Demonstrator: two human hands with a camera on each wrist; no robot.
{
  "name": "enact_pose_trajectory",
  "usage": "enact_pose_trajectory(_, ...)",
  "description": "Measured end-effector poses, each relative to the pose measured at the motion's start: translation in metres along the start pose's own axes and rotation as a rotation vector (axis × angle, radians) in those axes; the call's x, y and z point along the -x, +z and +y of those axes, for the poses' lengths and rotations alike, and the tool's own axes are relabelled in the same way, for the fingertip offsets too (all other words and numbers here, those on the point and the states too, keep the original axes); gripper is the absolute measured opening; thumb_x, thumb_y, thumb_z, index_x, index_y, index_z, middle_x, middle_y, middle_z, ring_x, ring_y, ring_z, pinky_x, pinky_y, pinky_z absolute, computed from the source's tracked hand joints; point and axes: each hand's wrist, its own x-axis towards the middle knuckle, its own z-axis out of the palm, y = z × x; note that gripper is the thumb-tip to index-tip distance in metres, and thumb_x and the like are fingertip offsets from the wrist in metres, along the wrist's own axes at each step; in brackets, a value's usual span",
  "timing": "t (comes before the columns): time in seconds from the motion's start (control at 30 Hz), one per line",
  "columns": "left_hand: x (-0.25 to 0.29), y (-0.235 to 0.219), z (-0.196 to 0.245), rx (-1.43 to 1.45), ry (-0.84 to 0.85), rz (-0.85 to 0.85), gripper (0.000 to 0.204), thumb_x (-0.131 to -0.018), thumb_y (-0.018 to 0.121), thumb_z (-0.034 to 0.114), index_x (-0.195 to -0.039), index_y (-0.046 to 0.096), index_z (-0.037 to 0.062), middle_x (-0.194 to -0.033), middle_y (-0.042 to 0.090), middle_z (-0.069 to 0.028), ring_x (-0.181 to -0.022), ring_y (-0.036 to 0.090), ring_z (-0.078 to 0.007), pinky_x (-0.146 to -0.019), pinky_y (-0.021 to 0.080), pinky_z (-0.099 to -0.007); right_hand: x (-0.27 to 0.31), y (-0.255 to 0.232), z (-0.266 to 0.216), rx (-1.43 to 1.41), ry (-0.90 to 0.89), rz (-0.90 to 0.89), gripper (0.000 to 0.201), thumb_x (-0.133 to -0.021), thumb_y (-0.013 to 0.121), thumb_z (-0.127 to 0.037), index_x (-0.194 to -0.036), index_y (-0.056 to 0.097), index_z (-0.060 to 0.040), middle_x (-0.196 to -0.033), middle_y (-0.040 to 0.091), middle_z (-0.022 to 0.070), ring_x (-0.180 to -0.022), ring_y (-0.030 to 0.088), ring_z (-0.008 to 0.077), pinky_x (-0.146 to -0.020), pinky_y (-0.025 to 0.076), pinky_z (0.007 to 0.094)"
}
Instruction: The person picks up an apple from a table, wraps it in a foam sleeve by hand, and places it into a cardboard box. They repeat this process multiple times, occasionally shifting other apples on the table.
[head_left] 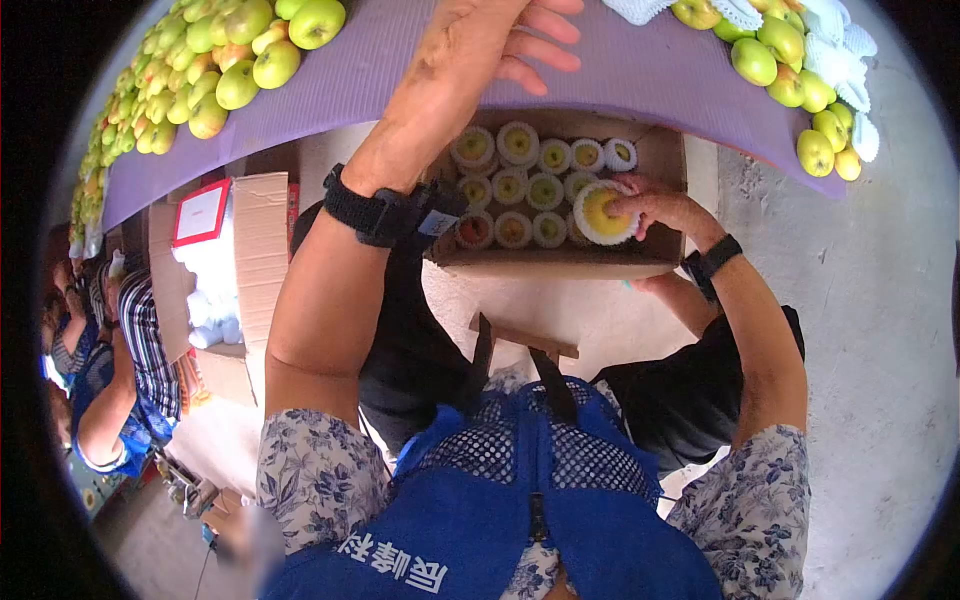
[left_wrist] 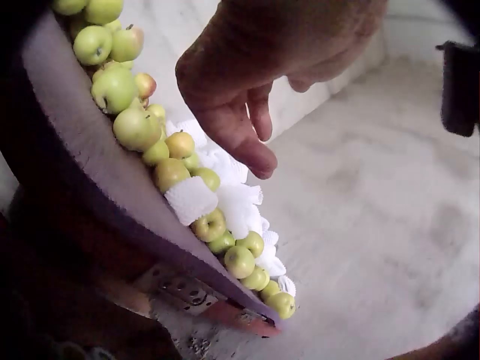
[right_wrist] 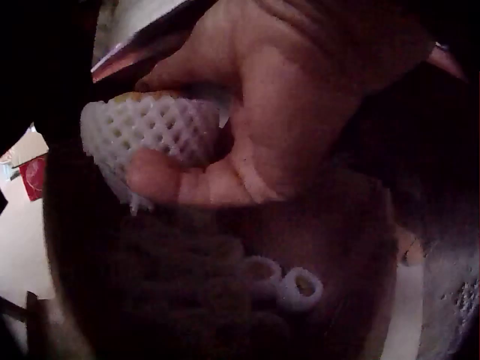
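Observation:
In the head view my right hand [head_left: 672, 208] grips a yellow-green apple [head_left: 606, 212] wrapped in a white foam net, held over the right part of a cardboard box [head_left: 560, 264]. The right wrist view shows the thumb against the white net [right_wrist: 154, 135], the fingers on the far side. Rows of netted apples [head_left: 517, 143] sit in the box. My left hand [head_left: 490, 45] reaches over the purple-covered table [head_left: 390, 60] with fingers extended and holds nothing. In the left wrist view, that hand [left_wrist: 277, 67] hangs above loose apples and white foam nets [left_wrist: 236, 206].
Green apples [head_left: 235, 85] are heaped on the table's left; more apples [head_left: 780, 45] and foam nets [head_left: 840, 60] lie at its right end. An open cardboard box [head_left: 262, 250] with white contents stands left. Another person [head_left: 125, 360] is farther left. A small wooden stool [head_left: 525, 337] is below.

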Motion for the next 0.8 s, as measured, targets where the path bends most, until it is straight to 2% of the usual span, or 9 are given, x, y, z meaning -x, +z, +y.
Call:
enact_pose_trajectory(0.1,0.002,-0.003,0.005,0.007,0.009,0.027,0.056,-0.099,0.035,0.049,-0.111,0.057,-0.0009,-0.089,0.061,-0.0084,-0.078,0.062,-0.0168,-0.061,0.050,-0.0256,-0.035,-0.008,0.001,0.042,0.016,0.084,0.075,-0.076,0.073,-0.038,-0.133,0.041,-0.0004,-0.111,0.058,0.0125,-0.079,0.062,0.0202,-0.053,0.055,0.0315)
enact_pose_trajectory(0.13,0.002,-0.003,0.006,0.013,0.003,0.043,0.056,-0.099,0.034,0.049,-0.110,0.057,-0.0009,-0.089,0.061,-0.0086,-0.078,0.063,-0.0171,-0.060,0.050,-0.0257,-0.048,-0.011,0.006,0.019,-0.045,0.080,0.080,-0.076,0.073,-0.044,-0.134,0.040,0.0002,-0.112,0.058,0.0185,-0.078,0.064,0.0263,-0.061,0.057,0.0331)
enact_pose_trajectory(0.3,0.004,-0.008,0.010,0.132,-0.070,0.080,0.060,-0.099,0.030,0.051,-0.108,0.058,-0.0005,-0.087,0.061,-0.0092,-0.079,0.064,-0.0183,-0.058,0.050,-0.0263,-0.106,-0.016,0.026,-0.043,-0.073,0.210,0.078,-0.076,0.073,-0.046,-0.132,0.042,-0.0015,-0.114,0.058,0.0161,-0.079,0.064,0.0249,-0.062,0.057,0.0324)
enact_pose_trajectory(0.43,0.008,-0.019,0.010,0.270,-0.049,0.002,0.063,-0.098,0.029,0.055,-0.109,0.058,0.0005,-0.089,0.062,-0.0098,-0.080,0.064,-0.0195,-0.060,0.051,-0.0267,-0.140,-0.019,0.040,-0.126,-0.095,0.279,0.075,-0.075,0.073,-0.046,-0.130,0.045,-0.0033,-0.115,0.058,0.0136,-0.078,0.064,0.0222,-0.061,0.056,0.0308)
enact_pose_trajectory(0.53,0.003,-0.026,0.001,0.191,0.023,-0.109,0.064,-0.099,0.028,0.054,-0.119,0.053,-0.0017,-0.105,0.063,-0.0133,-0.089,0.065,-0.0204,-0.068,0.052,-0.0298,-0.150,-0.021,0.040,-0.115,-0.060,0.332,0.076,-0.075,0.074,-0.046,-0.131,0.044,-0.0048,-0.116,0.058,0.0125,-0.082,0.064,0.0222,-0.061,0.056,0.0305)
enact_pose_trajectory(0.6,0.008,-0.018,0.003,0.154,-0.018,0.053,0.072,-0.098,0.022,0.056,-0.115,0.055,-0.0056,-0.098,0.064,-0.0160,-0.080,0.065,-0.0212,-0.059,0.048,-0.0271,-0.160,-0.019,0.045,-0.144,-0.095,0.354,0.075,-0.075,0.073,-0.046,-0.132,0.045,-0.0058,-0.117,0.057,0.0125,-0.086,0.063,0.0224,-0.062,0.056,0.0310)
enact_pose_trajectory(0.73,0.009,-0.018,0.002,0.165,-0.014,0.031,0.070,-0.099,0.024,0.055,-0.116,0.055,-0.0052,-0.098,0.064,-0.0159,-0.081,0.065,-0.0215,-0.059,0.049,-0.0279,-0.173,-0.020,0.051,-0.243,-0.060,0.321,0.068,-0.077,0.072,-0.044,-0.131,0.051,-0.0082,-0.124,0.055,0.0126,-0.100,0.058,0.0237,-0.068,0.055,0.0345)
enact_pose_trajectory(0.77,0.009,-0.019,0.000,0.150,-0.029,0.048,0.070,-0.099,0.024,0.055,-0.115,0.055,-0.0053,-0.098,0.064,-0.0160,-0.080,0.065,-0.0215,-0.059,0.049,-0.0280,-0.176,-0.019,0.049,-0.246,-0.063,0.322,0.068,-0.077,0.072,-0.044,-0.131,0.051,-0.0082,-0.124,0.055,0.0126,-0.100,0.058,0.0237,-0.068,0.055,0.0345)
enact_pose_trajectory(0.8,0.009,-0.019,-0.001,0.135,-0.043,0.065,0.070,-0.099,0.024,0.055,-0.115,0.055,-0.0054,-0.097,0.064,-0.0161,-0.080,0.065,-0.0214,-0.058,0.048,-0.0281,-0.182,-0.020,0.053,-0.218,-0.052,0.330,0.065,-0.079,0.070,-0.046,-0.128,0.051,-0.0080,-0.121,0.055,0.0111,-0.088,0.059,0.0214,-0.065,0.056,0.0322)
